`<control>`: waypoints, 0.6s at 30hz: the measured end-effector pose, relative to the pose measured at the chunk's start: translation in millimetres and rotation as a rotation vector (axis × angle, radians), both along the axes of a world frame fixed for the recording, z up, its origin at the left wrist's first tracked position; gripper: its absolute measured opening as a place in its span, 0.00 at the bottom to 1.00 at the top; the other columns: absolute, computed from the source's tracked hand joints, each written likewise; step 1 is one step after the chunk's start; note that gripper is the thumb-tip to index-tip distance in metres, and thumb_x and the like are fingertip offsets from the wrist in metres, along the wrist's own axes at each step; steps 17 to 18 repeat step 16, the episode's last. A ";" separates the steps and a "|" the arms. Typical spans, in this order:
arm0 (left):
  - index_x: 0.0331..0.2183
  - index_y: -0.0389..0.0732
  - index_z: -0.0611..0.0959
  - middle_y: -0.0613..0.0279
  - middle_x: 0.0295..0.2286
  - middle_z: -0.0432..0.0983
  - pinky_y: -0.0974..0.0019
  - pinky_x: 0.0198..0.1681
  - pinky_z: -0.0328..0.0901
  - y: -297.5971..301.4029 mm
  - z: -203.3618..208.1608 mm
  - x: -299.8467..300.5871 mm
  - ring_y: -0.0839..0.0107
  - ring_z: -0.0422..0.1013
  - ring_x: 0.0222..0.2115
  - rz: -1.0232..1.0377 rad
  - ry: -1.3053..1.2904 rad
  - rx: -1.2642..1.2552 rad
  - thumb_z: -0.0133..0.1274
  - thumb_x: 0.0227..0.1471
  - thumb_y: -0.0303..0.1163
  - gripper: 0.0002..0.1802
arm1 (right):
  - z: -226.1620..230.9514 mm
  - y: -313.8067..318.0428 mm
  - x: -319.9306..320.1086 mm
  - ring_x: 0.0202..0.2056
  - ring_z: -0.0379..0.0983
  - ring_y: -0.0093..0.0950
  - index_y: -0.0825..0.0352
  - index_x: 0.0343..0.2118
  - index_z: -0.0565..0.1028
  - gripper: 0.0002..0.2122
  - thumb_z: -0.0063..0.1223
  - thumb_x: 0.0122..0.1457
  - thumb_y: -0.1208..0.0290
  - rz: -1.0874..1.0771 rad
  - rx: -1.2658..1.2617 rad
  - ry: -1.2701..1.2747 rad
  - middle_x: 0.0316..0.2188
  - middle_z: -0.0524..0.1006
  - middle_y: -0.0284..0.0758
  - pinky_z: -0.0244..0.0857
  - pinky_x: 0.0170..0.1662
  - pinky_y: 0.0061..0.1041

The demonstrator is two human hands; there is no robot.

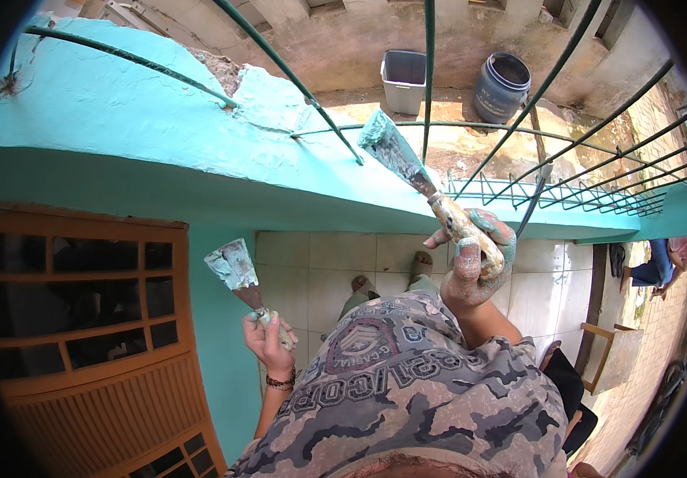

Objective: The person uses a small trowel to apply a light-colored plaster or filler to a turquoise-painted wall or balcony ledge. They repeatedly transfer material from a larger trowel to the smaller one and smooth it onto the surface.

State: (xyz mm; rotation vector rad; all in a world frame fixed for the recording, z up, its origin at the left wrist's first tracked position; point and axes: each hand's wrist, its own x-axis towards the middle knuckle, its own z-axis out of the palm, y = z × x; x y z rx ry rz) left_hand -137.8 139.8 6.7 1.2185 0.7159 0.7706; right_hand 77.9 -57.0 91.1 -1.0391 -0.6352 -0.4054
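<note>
My right hand [477,263], smeared with pale turquoise paste, is closed round the stained handle of a putty knife [395,155]. Its blade points up and away to the left, with a lump of turquoise paste on the tip, in front of the ledge's edge. Lower on the left, my left hand [270,346] grips the short handle of a second putty knife [233,267]. That blade is wide, points upward and is coated with paste. Ahead of both hands runs a turquoise wall ledge [160,119], rough and broken along its far edge.
Dark green metal bars [431,72] rise from the ledge. Beyond them stand a grey bin [404,80] and a blue drum [503,88]. A brown wooden door [88,319] is at left. On the right are a wooden-framed board [610,358] and other people [658,263]. Pale tiles [323,255] cover the floor.
</note>
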 end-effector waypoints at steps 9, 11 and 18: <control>0.37 0.38 0.66 0.61 0.21 0.69 0.75 0.14 0.59 -8.9 24.1 0.6 0.77 0.64 0.15 -0.175 0.161 -0.077 0.48 0.52 0.23 0.10 | 6.1 -8.7 7.9 0.27 0.71 0.24 0.72 0.45 0.66 0.14 0.47 0.60 0.70 0.418 0.019 0.727 0.35 0.74 0.42 0.71 0.28 0.24; 0.37 0.38 0.66 0.61 0.21 0.69 0.76 0.14 0.59 -8.8 27.7 10.3 0.78 0.64 0.16 -0.265 0.201 -0.098 0.49 0.52 0.23 0.10 | -9.2 -22.6 15.6 0.27 0.71 0.25 0.71 0.44 0.67 0.14 0.48 0.59 0.68 0.454 0.104 0.910 0.35 0.74 0.41 0.69 0.27 0.23; 0.36 0.39 0.67 0.60 0.20 0.69 0.76 0.12 0.57 -6.8 16.7 31.7 0.77 0.63 0.12 -0.423 0.239 -0.121 0.51 0.50 0.26 0.12 | -44.3 -56.5 13.5 0.29 0.70 0.25 0.71 0.47 0.66 0.17 0.51 0.57 0.69 0.510 0.118 1.052 0.37 0.74 0.41 0.67 0.27 0.21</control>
